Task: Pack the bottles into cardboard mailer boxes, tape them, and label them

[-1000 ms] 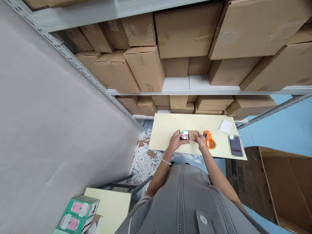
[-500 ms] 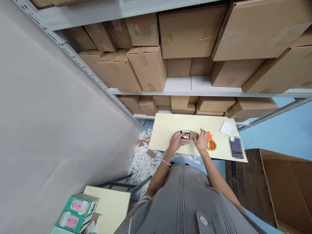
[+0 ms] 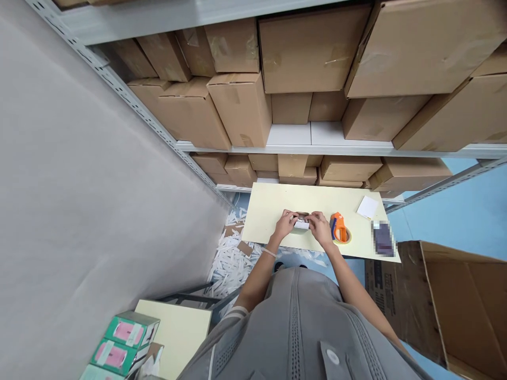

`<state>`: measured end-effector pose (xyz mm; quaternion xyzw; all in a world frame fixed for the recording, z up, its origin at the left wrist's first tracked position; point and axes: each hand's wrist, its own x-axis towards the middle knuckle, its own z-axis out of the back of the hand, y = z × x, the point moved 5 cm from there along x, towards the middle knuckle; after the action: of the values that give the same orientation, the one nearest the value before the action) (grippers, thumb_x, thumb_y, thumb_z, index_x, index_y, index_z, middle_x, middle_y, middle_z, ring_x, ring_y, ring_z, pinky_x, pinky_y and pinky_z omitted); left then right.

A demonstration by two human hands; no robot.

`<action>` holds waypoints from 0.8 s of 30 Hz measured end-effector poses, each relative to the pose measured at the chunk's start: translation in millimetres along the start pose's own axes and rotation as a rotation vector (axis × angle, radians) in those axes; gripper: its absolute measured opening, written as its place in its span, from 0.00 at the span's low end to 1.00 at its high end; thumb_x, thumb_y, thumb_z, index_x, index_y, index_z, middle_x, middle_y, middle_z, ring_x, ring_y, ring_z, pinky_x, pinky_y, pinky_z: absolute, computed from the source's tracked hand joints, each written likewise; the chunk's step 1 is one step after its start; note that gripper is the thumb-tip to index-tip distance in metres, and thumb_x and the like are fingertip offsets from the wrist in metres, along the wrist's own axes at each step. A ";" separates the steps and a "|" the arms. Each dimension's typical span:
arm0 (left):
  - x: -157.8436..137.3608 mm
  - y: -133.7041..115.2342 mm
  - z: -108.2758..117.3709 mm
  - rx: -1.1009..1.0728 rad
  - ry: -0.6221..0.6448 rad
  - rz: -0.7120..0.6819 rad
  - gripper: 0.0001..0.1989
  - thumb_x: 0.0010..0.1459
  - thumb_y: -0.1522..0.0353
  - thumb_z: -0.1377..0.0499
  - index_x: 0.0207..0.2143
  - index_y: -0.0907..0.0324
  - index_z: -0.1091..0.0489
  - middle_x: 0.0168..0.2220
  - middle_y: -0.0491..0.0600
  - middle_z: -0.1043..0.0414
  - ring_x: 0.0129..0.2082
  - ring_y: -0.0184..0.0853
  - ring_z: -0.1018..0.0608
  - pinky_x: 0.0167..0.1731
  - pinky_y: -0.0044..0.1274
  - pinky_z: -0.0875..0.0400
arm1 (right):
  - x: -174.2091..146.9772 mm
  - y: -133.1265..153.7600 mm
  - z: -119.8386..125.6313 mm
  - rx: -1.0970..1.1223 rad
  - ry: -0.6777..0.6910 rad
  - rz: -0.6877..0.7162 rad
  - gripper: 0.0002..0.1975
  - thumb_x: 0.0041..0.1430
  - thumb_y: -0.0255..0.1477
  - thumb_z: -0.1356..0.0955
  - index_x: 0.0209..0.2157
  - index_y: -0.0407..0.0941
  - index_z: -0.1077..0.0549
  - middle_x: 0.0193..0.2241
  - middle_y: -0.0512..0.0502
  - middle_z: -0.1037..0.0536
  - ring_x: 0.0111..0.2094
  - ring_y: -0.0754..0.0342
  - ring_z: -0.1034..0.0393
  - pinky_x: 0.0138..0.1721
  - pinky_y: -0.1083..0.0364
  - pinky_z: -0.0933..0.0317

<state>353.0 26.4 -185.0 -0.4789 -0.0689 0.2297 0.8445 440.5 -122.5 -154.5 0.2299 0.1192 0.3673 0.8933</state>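
Note:
A small cardboard box [image 3: 301, 225] lies on the pale yellow table, its white face toward me and a shiny item partly visible at its top. My left hand [image 3: 284, 224] grips the box's left side with bent fingers. On the opposite side, my right hand [image 3: 319, 228] is closed on the box, its fingertips near the upper edge. What the shiny item is, I cannot make out. Just right of my right hand rests an orange tape dispenser [image 3: 339, 229] with a roll of tape.
The table [image 3: 263, 211] also bears a white square pad [image 3: 367, 207] and a blurred dark item [image 3: 383, 238]. Shelves behind hold many cardboard boxes [image 3: 240, 108]. A large open carton [image 3: 415, 301] stands at right. Paper strips [image 3: 232, 264] litter the floor; green boxes [image 3: 127, 332] sit lower left.
My right hand has moved left, away from the tape dispenser, onto the box. The brown flap beside it no longer sticks out to the right, and a white face now shows in front.

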 end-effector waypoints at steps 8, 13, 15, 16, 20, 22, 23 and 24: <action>-8.2 5.0 -12.0 0.029 0.165 -0.067 0.52 0.33 0.68 0.23 0.62 0.50 0.40 0.64 0.55 0.49 0.65 0.51 0.39 0.63 0.41 0.41 | 23.6 8.4 6.1 -0.207 0.188 -0.093 0.18 0.63 0.39 0.33 0.52 0.49 0.25 0.56 0.39 0.32 0.57 0.43 0.37 0.60 0.40 0.51; -4.9 0.7 -22.8 -0.062 0.149 -0.163 0.55 0.30 0.67 0.22 0.62 0.54 0.42 0.65 0.60 0.51 0.68 0.53 0.48 0.65 0.44 0.48 | 33.0 36.8 -3.5 -0.425 0.255 -0.157 0.22 0.59 0.39 0.30 0.51 0.42 0.25 0.56 0.32 0.32 0.60 0.37 0.42 0.60 0.31 0.60; -2.7 2.4 -21.7 -0.123 0.170 -0.168 0.50 0.34 0.66 0.23 0.60 0.54 0.40 0.62 0.58 0.46 0.67 0.50 0.44 0.65 0.42 0.46 | 33.0 42.3 -9.5 -0.472 0.254 -0.191 0.25 0.58 0.38 0.29 0.53 0.40 0.27 0.57 0.29 0.33 0.62 0.34 0.46 0.60 0.28 0.64; -2.1 3.6 -19.7 -0.156 0.188 -0.169 0.45 0.39 0.65 0.24 0.59 0.53 0.39 0.61 0.57 0.45 0.66 0.48 0.42 0.65 0.41 0.46 | 32.7 43.6 -12.3 -0.489 0.246 -0.199 0.26 0.58 0.37 0.30 0.54 0.39 0.27 0.58 0.27 0.34 0.63 0.33 0.47 0.60 0.26 0.65; -3.0 7.0 -9.0 -0.248 0.228 -0.169 0.28 0.55 0.60 0.34 0.57 0.54 0.35 0.58 0.55 0.41 0.64 0.43 0.38 0.66 0.37 0.47 | 32.4 44.6 -20.1 -0.510 0.178 -0.147 0.24 0.58 0.30 0.32 0.55 0.37 0.28 0.61 0.24 0.37 0.65 0.30 0.51 0.61 0.25 0.71; -4.9 8.0 -6.7 -0.235 0.204 -0.150 0.32 0.51 0.61 0.31 0.57 0.53 0.35 0.57 0.54 0.41 0.63 0.44 0.38 0.65 0.37 0.46 | 32.7 43.7 -21.7 -0.481 0.144 -0.101 0.23 0.57 0.30 0.32 0.54 0.37 0.27 0.61 0.23 0.37 0.64 0.30 0.49 0.61 0.25 0.70; -6.2 8.3 -7.1 -0.217 0.194 -0.141 0.36 0.47 0.63 0.28 0.58 0.52 0.36 0.57 0.53 0.41 0.63 0.45 0.37 0.65 0.38 0.44 | 32.7 43.0 -22.0 -0.462 0.128 -0.078 0.23 0.56 0.31 0.31 0.53 0.37 0.27 0.61 0.23 0.37 0.64 0.29 0.49 0.61 0.25 0.69; -7.6 8.6 -8.3 -0.197 0.183 -0.136 0.40 0.43 0.65 0.26 0.59 0.52 0.37 0.57 0.53 0.42 0.62 0.47 0.37 0.63 0.39 0.43 | 32.6 42.2 -22.0 -0.445 0.111 -0.055 0.23 0.55 0.33 0.30 0.52 0.37 0.26 0.61 0.24 0.37 0.64 0.29 0.48 0.61 0.26 0.67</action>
<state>346.3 20.2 -195.8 -0.5727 -0.0462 0.1196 0.8097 429.6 -65.9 -154.0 0.0034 0.0906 0.3720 0.9238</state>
